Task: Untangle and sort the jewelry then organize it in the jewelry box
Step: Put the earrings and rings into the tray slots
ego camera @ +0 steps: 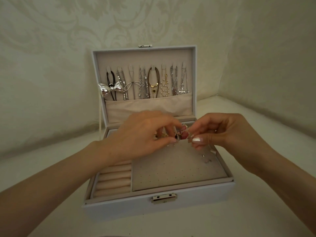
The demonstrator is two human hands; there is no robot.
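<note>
Two hands: the left hand (136, 134) comes in from 8 o'clock and the right hand (227, 132) from 4 o'clock; they meet over the back part of the tray.
Left fingers: curled, with thumb and forefinger pinching the left end of the pink-stone piece.
Right fingers: curled, with thumb and forefinger tips clamped on its right end.
Pink-stone piece (183, 134): small jewelry with pink-red stones and a fine pale chain, held in the air between both hands at the centre of the view, above the far edge of the earring pad. I cannot tell what kind of jewelry it is.
Jewelry box (119, 209): white and open, standing on a pale surface (51, 168); a metal lock (164, 198) sits at 6 o'clock on its front wall.
Lid (194, 53): upright at 12 o'clock, with a row of hooks inside.
Necklaces: they hang from the hooks, lower ends in a beige pocket (147, 106). A silver bow pendant (111, 89) is at 9 o'clock of the row, a gold sun pendant (153, 86) is in the middle, and an anchor pendant (182, 88) is at 3 o'clock.
Ring rolls (114, 180): beige, at 8 o'clock in the tray.
Earring pad (171, 171): grey with small holes, at 5 o'clock in the tray; a few tiny studs (207, 161) sit near its right edge.
Gold pieces (162, 135): in a back compartment, mostly hidden by the left fingers.
Patterned fabric (119, 23): behind the box.
</note>
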